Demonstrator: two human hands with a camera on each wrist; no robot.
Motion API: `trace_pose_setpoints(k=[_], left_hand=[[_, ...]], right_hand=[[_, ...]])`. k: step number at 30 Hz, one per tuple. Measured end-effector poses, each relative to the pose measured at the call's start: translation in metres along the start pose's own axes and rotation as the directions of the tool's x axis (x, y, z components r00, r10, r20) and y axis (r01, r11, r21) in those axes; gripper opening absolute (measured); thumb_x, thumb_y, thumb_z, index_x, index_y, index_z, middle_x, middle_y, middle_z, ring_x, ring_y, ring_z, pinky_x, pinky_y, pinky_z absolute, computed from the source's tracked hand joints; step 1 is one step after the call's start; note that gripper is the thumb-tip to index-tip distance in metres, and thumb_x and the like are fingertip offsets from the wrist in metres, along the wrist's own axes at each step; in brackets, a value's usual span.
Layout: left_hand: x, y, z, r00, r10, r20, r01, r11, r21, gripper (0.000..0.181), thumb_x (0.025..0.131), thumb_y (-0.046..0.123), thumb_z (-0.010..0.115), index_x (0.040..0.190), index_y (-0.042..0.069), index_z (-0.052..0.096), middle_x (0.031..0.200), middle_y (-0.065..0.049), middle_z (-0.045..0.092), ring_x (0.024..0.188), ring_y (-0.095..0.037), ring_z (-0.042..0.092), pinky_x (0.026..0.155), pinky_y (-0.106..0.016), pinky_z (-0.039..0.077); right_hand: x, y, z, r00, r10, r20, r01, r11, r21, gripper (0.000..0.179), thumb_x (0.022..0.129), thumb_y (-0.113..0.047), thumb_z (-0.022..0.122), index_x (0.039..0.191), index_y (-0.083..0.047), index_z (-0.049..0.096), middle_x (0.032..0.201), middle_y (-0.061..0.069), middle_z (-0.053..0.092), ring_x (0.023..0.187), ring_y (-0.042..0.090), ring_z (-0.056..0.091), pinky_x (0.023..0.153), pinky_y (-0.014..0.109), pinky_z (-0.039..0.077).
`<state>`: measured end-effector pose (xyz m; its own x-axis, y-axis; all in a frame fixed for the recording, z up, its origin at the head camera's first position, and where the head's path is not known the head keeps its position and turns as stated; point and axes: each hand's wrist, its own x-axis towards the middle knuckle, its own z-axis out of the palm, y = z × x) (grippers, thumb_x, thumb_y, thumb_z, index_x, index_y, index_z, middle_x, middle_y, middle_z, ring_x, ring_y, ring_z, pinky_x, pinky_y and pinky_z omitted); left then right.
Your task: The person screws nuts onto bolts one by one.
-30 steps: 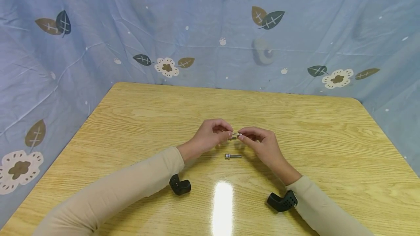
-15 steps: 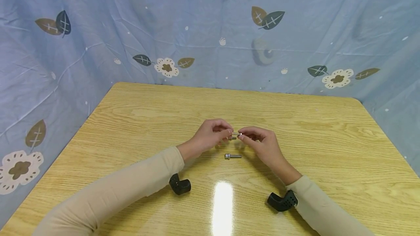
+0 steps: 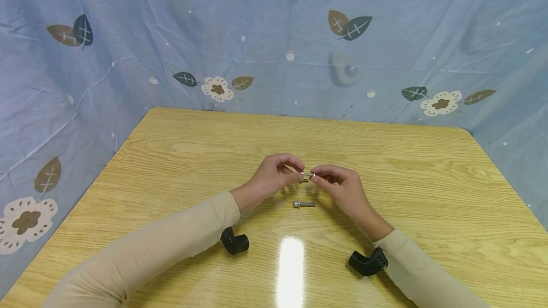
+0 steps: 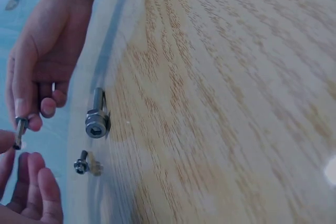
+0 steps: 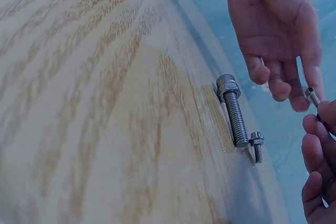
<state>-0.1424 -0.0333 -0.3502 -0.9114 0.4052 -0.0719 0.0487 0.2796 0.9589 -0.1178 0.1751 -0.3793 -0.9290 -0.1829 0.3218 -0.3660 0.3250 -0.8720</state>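
Observation:
A small metal bolt (image 3: 307, 174) is held off the table between both hands. My left hand (image 3: 274, 175) pinches its head end between thumb and fingertips. At the other end, my right hand (image 3: 342, 184) pinches a small nut (image 4: 21, 121) on the shank with thumb and index finger. Below the hands lies a large socket-head bolt (image 3: 304, 204), a nut (image 5: 229, 89) sitting close under its head. A smaller bolt (image 5: 256, 145), also with a nut near its head, lies beyond it, partly hidden by the left fingers in the head view.
The hands are over a wood-grain table (image 3: 205, 146) with rounded far corners. Behind and beside it hangs a blue patterned cloth (image 3: 274, 37). Black wrist mounts (image 3: 234, 242) sit under both sleeves. A bright light reflection lies on the near tabletop.
The left fingertips have shifted slightly on the bolt, and more of its head end now shows beside them. The right hand stays put, and the two bolts on the table have not moved.

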Motion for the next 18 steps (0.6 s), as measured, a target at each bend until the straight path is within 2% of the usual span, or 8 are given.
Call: trace_pose_setpoints(k=[3,6,9,13,18], left_hand=[[-0.0006,0.0006,0.0002,0.999,-0.04,-0.002,0.04,0.999,-0.002,0.021,0.094,0.021,0.064,0.112,0.01,0.067,0.106,-0.005,0.068,0.092,-0.03,0.066,0.073,-0.04,0.055],[-0.0002,0.0006,0.0007,0.999,-0.055,-0.004,0.055,0.999,-0.001,0.018,0.095,0.021,0.063,0.109,0.01,0.069,0.101,-0.009,0.07,0.092,-0.032,0.066,0.072,-0.038,0.055],[0.0006,-0.0001,0.0007,0.999,-0.043,-0.005,0.043,0.999,0.0,0.015,0.095,0.019,0.064,0.106,0.011,0.07,0.099,-0.01,0.071,0.092,-0.032,0.067,0.072,-0.039,0.055],[0.0011,-0.0011,0.0004,1.0,-0.015,-0.002,0.015,1.0,-0.01,0.016,0.092,0.015,0.067,0.107,0.009,0.07,0.102,-0.007,0.069,0.094,-0.032,0.066,0.076,-0.04,0.055],[0.0003,0.0002,0.0006,1.0,0.007,-0.003,-0.007,1.0,-0.003,0.02,0.089,0.011,0.07,0.108,0.008,0.069,0.105,-0.002,0.067,0.09,-0.021,0.065,0.08,-0.041,0.054]], right_hand=[[-0.0001,-0.0001,0.0002,1.0,-0.004,0.0,0.004,1.0,-0.002,0.018,0.09,-0.011,0.068,0.105,-0.003,0.072,0.092,0.013,0.072,0.075,0.006,0.063,0.069,0.022,0.049],[-0.0001,-0.0002,0.0003,1.0,-0.002,-0.001,0.002,1.0,-0.004,0.018,0.09,-0.011,0.068,0.106,-0.003,0.072,0.095,0.015,0.072,0.076,0.005,0.062,0.069,0.022,0.049],[-0.0002,-0.0002,0.0001,1.0,0.007,-0.002,-0.007,1.0,-0.006,0.018,0.09,-0.011,0.069,0.106,-0.004,0.073,0.098,0.016,0.072,0.077,0.004,0.063,0.07,0.021,0.049],[-0.0001,0.0003,-0.0001,1.0,0.009,-0.001,-0.009,1.0,-0.002,0.019,0.09,-0.01,0.069,0.106,-0.003,0.072,0.1,0.017,0.072,0.078,0.003,0.063,0.071,0.021,0.05],[-0.0002,0.0009,0.0001,1.0,-0.003,0.001,0.003,1.0,0.01,0.019,0.09,-0.009,0.068,0.107,-0.001,0.072,0.1,0.018,0.071,0.079,0.004,0.063,0.071,0.021,0.05]])
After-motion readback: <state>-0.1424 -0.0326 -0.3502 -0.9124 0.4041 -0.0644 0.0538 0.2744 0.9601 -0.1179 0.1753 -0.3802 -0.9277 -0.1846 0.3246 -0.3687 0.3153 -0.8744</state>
